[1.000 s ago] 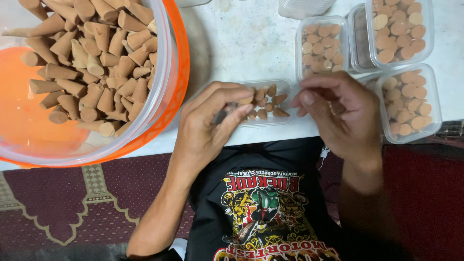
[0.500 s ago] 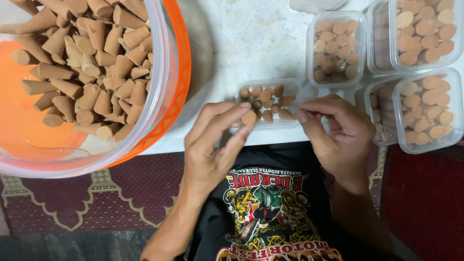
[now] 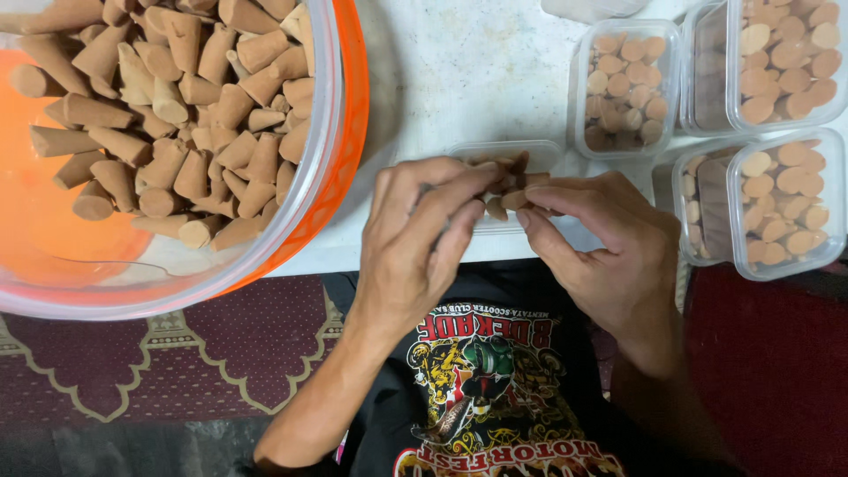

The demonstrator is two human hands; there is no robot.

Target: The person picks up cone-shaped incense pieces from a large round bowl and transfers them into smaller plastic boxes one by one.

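Hands over small clear tray [image 3: 541, 155] at counter [image 3: 477, 79] edge, handling brown cones.
Left hand [image 3: 424, 243] pinches a cone [image 3: 484, 168] in its fingertips; right hand [image 3: 601, 243] pinches another cone [image 3: 512, 200] over the tray. Orange tub [image 3: 340, 115] of cones sits left, filled trays [image 3: 625, 88] right.
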